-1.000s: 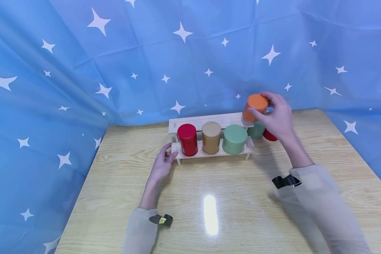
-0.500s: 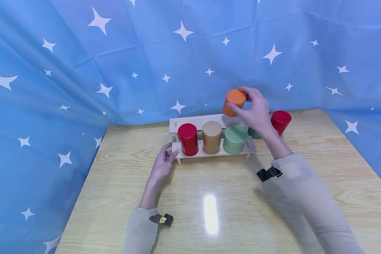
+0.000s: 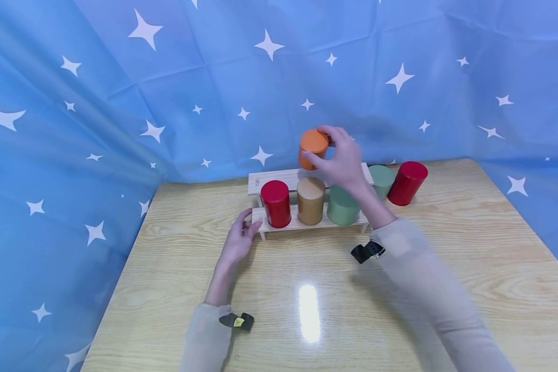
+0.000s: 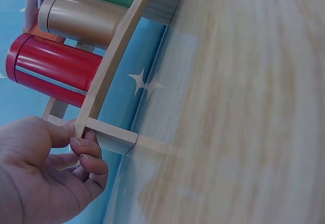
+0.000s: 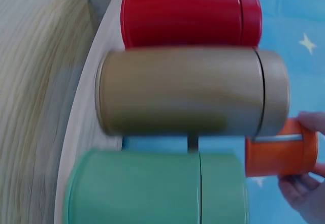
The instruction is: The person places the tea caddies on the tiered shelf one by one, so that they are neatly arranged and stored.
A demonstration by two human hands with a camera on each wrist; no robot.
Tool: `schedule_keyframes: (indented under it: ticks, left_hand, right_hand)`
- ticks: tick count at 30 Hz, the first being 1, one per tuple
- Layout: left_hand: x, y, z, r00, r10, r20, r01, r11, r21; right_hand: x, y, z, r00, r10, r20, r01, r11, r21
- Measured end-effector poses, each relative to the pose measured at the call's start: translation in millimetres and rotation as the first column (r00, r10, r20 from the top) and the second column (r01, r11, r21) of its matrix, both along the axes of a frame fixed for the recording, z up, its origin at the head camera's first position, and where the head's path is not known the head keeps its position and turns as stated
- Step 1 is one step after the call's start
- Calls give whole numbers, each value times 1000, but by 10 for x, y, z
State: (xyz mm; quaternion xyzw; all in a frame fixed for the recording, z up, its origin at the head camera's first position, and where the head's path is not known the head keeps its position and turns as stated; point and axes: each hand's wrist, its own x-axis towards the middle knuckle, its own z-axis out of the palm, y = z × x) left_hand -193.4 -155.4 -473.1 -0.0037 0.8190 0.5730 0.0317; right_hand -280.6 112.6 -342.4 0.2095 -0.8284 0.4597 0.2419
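Note:
My right hand (image 3: 345, 161) grips an orange canister (image 3: 313, 141) between thumb and fingers, over the upper step of a two-tier wooden rack (image 3: 272, 177). Whether the canister touches that step I cannot tell. My left hand (image 4: 56, 168) pinches the left end of the lower step between thumb and fingers. Along the lower step stand a tall red canister (image 3: 276, 204), a gold canister (image 3: 310, 201) and a wide green canister (image 3: 341, 205), all upright. My right forearm partly covers the green one. In the right wrist view the orange canister (image 5: 279, 153) shows behind the gold one.
Right of the rack, on the wooden table (image 3: 279, 289), are a smaller green canister (image 3: 381, 180) and another red canister (image 3: 406, 183). A blue cloth with white stars (image 3: 223, 77) hangs close behind the rack.
The right hand has carried the orange canister leftward along the upper step, from its right end toward the middle. The green and red canisters at right came into view. The left hand stayed put.

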Motion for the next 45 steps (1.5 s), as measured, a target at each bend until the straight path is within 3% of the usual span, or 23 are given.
schedule_keyframes:
  ticks: [12, 16, 19, 21, 22, 28, 33, 39, 45]
  left_hand:
    - [-34, 3, 1, 999, -11, 43, 11, 1000, 3]
    - [0, 17, 67, 999, -9, 33, 9, 1000, 2]
    - [21, 22, 59, 1000, -6, 4, 6, 1000, 5]
    - [15, 23, 61, 1000, -3, 10, 3, 1000, -2]
    - [-10, 13, 1, 1000, 1, 4, -1, 1000, -4]
    - [-15, 15, 11, 1000, -2, 12, 2, 1000, -2]
    - [-11, 11, 17, 1000, -8, 13, 8, 1000, 9]
    - [-6, 11, 19, 1000, -2, 13, 2, 1000, 9]
    - [-8, 10, 10, 1000, 7, 7, -8, 1000, 13]
  right_hand:
    - [73, -434, -54, 981, 69, 181, -78, 996, 46]
    - [65, -517, -80, 975, 83, 205, -97, 994, 57]
    - [55, -557, -75, 971, 91, 220, -107, 992, 63]
    - [50, -577, -61, 968, 95, 232, -113, 991, 69]
    - [46, -588, -57, 967, 96, 236, -116, 991, 70]
    - [26, -659, -74, 958, 119, 260, -143, 987, 75]
    - [39, -696, -110, 947, 134, 292, -181, 973, 142]
    - [51, -708, -137, 948, 114, 295, -189, 952, 239]
    - [53, -721, -143, 950, 111, 292, -194, 943, 272]
